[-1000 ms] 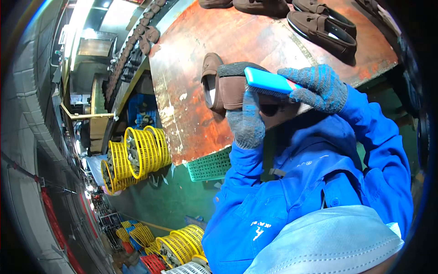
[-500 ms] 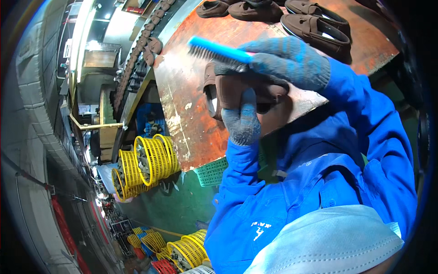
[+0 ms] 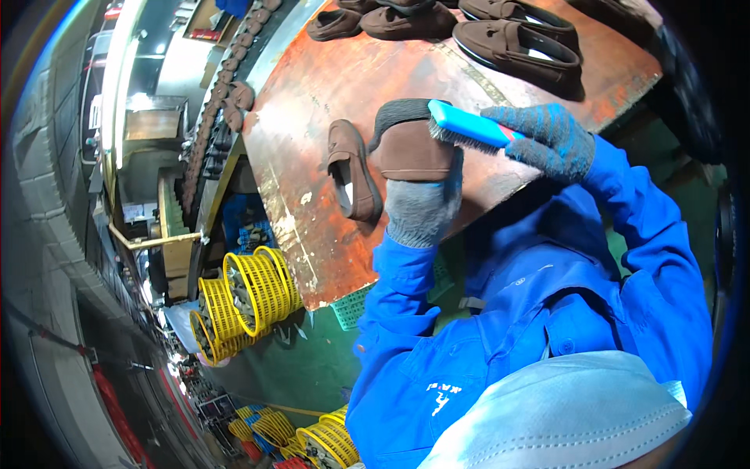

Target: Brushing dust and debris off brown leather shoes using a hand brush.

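My left hand (image 3: 423, 213), in a grey knit glove, grips a brown loafer (image 3: 415, 150) over the near edge of the table; its dark sole faces away from me. The fingers are partly hidden by the shoe. In my right hand (image 3: 551, 144), gloved in grey and blue, is a blue scrubbing brush (image 3: 471, 123), held by its handle end. Its bristles point down and meet or nearly meet the right side of the loafer. A second brown loafer (image 3: 355, 173) stands alone on the table, just left of the held one.
The worn reddish table (image 3: 312, 258) carries several more brown loafers (image 3: 519, 51) along its far side. At left runs a rack or conveyor lined with shoes (image 3: 226, 66). Yellow baskets (image 3: 269, 289) stand on the green floor beside the table, and a green crate (image 3: 351, 311) sits under its edge.
The brush has moved right, from above the loafer's far side to its right side. My left hand has turned the loafer, and the second loafer is now uncovered.
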A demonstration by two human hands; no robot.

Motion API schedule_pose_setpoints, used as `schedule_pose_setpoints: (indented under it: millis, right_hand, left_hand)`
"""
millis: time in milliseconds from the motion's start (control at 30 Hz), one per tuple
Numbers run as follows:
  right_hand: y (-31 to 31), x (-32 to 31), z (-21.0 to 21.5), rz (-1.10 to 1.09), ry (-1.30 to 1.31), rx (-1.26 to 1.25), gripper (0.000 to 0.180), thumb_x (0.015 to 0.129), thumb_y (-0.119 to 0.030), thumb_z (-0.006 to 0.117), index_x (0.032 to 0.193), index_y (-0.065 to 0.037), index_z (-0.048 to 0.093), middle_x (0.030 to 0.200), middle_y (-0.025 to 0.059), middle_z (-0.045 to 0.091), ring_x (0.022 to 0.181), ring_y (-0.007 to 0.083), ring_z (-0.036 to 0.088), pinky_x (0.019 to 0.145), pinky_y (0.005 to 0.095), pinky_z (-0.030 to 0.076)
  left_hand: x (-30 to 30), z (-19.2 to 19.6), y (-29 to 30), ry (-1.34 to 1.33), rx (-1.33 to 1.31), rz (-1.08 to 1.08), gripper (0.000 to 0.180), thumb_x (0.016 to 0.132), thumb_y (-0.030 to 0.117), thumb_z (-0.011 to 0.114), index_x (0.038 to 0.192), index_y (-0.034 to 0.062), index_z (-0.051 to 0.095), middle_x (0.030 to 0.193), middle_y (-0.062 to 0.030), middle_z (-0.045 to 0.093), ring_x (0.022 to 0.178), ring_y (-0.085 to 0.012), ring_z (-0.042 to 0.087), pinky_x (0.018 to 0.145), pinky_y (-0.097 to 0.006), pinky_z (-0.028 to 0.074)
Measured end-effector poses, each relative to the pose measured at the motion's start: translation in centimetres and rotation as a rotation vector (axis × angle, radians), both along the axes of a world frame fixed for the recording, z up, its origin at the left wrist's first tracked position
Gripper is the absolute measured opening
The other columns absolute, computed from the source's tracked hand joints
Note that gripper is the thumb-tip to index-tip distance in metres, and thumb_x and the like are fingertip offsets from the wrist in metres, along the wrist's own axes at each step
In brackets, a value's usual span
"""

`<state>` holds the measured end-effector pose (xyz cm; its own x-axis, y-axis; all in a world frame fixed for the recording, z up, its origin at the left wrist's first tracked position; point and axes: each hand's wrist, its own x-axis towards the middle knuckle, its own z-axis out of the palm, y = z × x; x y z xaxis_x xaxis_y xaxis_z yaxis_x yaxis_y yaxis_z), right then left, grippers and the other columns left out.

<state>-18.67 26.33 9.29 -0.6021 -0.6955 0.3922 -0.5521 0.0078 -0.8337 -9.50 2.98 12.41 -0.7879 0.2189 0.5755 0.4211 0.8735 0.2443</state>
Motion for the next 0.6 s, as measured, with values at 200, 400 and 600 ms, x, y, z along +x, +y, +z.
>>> schedule_pose_setpoints:
  millis: [200, 400, 600]
  right_hand:
    - [3.2, -1.0, -4.0, -0.071, -0.065, 0.295, 0.045, 0.094, -0.035, 0.062, 0.132, -0.011, 0.061, 0.093, 0.0194, 0.070, 0.083, 0.0304, 0.070, 0.076, 0.0399, 0.053]
    - [1.6, -0.7, -3.9, -0.047, -0.086, 0.468, 0.045, 0.092, -0.043, 0.060, 0.128, -0.017, 0.064, 0.084, 0.0189, 0.070, 0.074, 0.0363, 0.068, 0.069, 0.0429, 0.053]
    - [-4.3, -0.7, 0.7, -0.103, 0.417, 0.643, 0.035, 0.089, -0.045, 0.062, 0.105, -0.014, 0.067, 0.071, 0.0159, 0.065, 0.066, 0.0369, 0.064, 0.058, 0.0476, 0.048]
  left_hand:
    - [-1.7, -8.8, 0.5, -0.277, -0.457, -0.103, 0.050, 0.090, 0.024, 0.056, 0.136, 0.0049, 0.051, 0.126, -0.0227, 0.058, 0.113, -0.0399, 0.059, 0.095, -0.052, 0.047]
    - [-1.0, -14.8, 0.9, -0.318, -0.355, -0.187, 0.049, 0.091, 0.028, 0.054, 0.134, 0.0047, 0.052, 0.136, -0.0209, 0.052, 0.127, -0.0398, 0.048, 0.109, -0.054, 0.035]
    - [-0.8, -15.3, 0.1, -0.287, -0.419, -0.172, 0.048, 0.089, 0.032, 0.058, 0.131, 0.0097, 0.057, 0.126, -0.0178, 0.060, 0.108, -0.0349, 0.062, 0.092, -0.051, 0.049]
